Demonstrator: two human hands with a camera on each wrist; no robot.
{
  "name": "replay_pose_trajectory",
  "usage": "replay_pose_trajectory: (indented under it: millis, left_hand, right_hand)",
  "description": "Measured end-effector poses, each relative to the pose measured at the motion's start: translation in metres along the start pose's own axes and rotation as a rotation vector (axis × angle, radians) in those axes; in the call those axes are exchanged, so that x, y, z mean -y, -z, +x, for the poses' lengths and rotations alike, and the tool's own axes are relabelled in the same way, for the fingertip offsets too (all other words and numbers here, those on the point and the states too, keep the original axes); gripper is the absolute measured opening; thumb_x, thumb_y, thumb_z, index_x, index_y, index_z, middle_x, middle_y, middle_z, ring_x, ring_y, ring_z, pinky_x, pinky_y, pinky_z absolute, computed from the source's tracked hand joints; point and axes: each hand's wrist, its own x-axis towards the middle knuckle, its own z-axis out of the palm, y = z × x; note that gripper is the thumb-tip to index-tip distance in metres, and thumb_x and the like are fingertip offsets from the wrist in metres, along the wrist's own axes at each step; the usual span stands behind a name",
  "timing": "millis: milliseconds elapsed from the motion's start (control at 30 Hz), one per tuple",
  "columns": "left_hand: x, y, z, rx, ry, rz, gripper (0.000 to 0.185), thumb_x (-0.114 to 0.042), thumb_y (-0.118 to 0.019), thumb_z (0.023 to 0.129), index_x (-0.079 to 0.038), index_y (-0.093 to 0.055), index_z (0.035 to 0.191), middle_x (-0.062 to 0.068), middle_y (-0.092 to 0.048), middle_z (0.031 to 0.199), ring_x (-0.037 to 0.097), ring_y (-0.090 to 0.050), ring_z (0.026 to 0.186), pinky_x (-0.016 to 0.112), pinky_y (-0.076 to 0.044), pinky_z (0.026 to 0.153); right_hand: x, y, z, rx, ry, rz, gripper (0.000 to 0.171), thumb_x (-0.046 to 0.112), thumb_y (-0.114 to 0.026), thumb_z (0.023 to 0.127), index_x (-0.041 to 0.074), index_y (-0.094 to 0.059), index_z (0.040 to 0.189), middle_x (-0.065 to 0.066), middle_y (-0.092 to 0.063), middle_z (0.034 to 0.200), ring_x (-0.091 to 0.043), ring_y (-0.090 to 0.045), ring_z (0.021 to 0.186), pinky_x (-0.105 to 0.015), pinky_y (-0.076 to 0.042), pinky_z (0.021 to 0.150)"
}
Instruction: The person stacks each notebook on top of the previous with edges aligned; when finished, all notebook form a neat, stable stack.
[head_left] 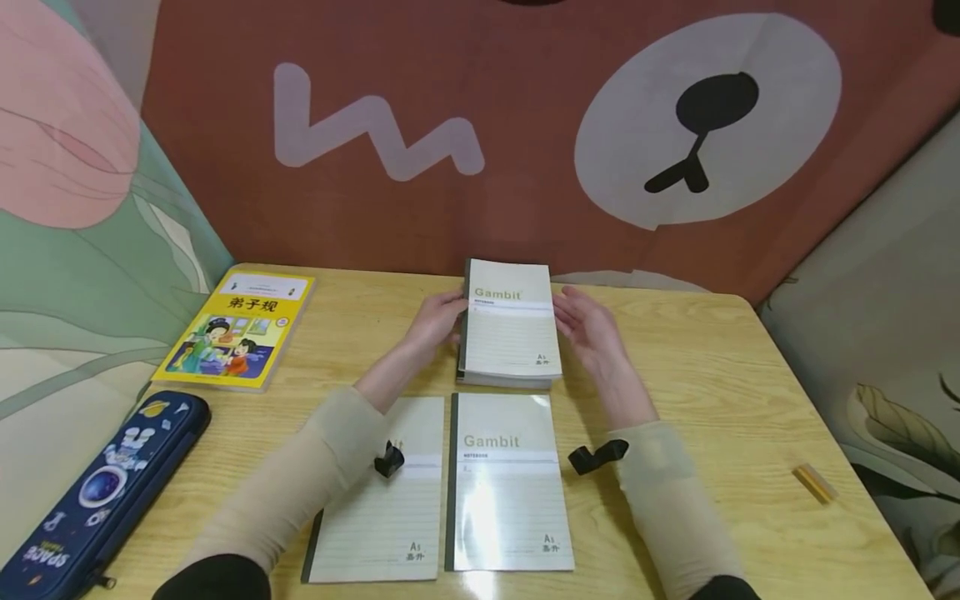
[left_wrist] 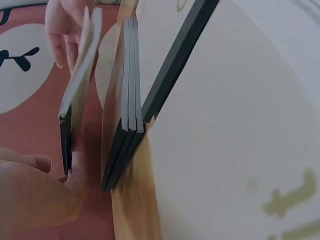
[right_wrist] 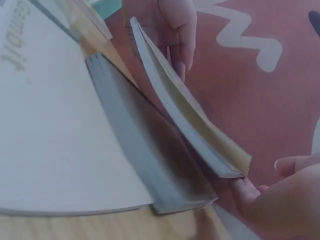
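In the wrist views a notebook [left_wrist: 80, 75] is tilted above a small stack of notebooks [left_wrist: 130, 75]. My left hand [head_left: 437, 318] is at its dark spine, fingers beneath and thumb apart from the cover. On the opposite side my right hand [head_left: 592, 327] has fingertips at the underside and its thumb raised. From the head view the raised notebook [head_left: 513, 321], marked "Gambit", overlaps the stack. Nearer lie two more Gambit notebooks side by side, the left notebook [head_left: 382, 517] partly behind my left sleeve and the right notebook [head_left: 510, 483] in full view.
At the left stand a yellow picture-cover book [head_left: 240, 329] and a dark blue space-print pencil case [head_left: 105, 492]. A small yellowish-brown block [head_left: 814, 483] lies near the right edge of the wooden table [head_left: 720, 400]. A bear-print wall covering [head_left: 525, 208] rises behind the table.
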Motion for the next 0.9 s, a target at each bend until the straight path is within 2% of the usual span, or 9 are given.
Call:
replay_pose_trajectory:
  millis: [233, 333, 500, 767, 900]
  left_hand:
    - [0.007, -0.004, 0.006, -0.016, -0.025, -0.023, 0.051, -0.023, -0.045, 0.109, -0.006, -0.041, 0.157, 0.010, -0.052, 0.155, 0.020, -0.055, 0.124, 0.033, -0.052, 0.096]
    - [0.010, -0.003, 0.009, -0.014, -0.021, -0.028, 0.050, -0.023, -0.044, 0.109, -0.006, -0.042, 0.157, 0.011, -0.055, 0.152, 0.021, -0.057, 0.122, 0.033, -0.052, 0.096]
    - [0.014, -0.001, 0.013, -0.028, -0.019, 0.011, 0.048, -0.025, -0.044, 0.109, -0.008, -0.047, 0.154, 0.010, -0.059, 0.147, 0.019, -0.056, 0.120, 0.031, -0.050, 0.096]
    - [0.019, -0.002, 0.019, -0.049, -0.002, 0.096, 0.050, -0.026, -0.045, 0.109, -0.009, -0.045, 0.155, 0.008, -0.049, 0.159, 0.021, -0.053, 0.133, 0.037, -0.051, 0.106]
    - [0.017, -0.005, 0.020, -0.058, -0.002, 0.131, 0.050, -0.026, -0.046, 0.108, -0.008, -0.047, 0.154, 0.009, -0.051, 0.158, 0.022, -0.056, 0.128, 0.037, -0.052, 0.105]
  right_hand:
    - [-0.009, 0.006, 0.006, 0.017, 0.035, 0.021, 0.056, 0.007, -0.039, 0.109, 0.004, -0.025, 0.163, -0.024, -0.031, 0.166, -0.028, -0.038, 0.152, -0.033, -0.033, 0.127]
    - [-0.013, 0.007, 0.010, 0.020, 0.035, 0.028, 0.056, 0.006, -0.040, 0.108, 0.004, -0.026, 0.162, -0.024, -0.033, 0.165, -0.028, -0.039, 0.152, -0.033, -0.033, 0.127]
    - [-0.018, 0.004, 0.014, 0.035, 0.037, -0.001, 0.057, 0.005, -0.042, 0.108, 0.003, -0.026, 0.162, -0.023, -0.033, 0.165, -0.028, -0.040, 0.151, -0.033, -0.032, 0.128]
    - [-0.021, 0.001, 0.012, 0.006, 0.054, -0.049, 0.057, 0.004, -0.048, 0.106, 0.003, -0.031, 0.160, -0.023, -0.039, 0.162, -0.026, -0.045, 0.147, -0.031, -0.035, 0.126]
    - [-0.019, 0.003, 0.009, 0.006, 0.069, -0.048, 0.057, 0.004, -0.048, 0.106, 0.001, -0.030, 0.160, -0.025, -0.038, 0.162, -0.028, -0.041, 0.150, -0.031, -0.034, 0.127]
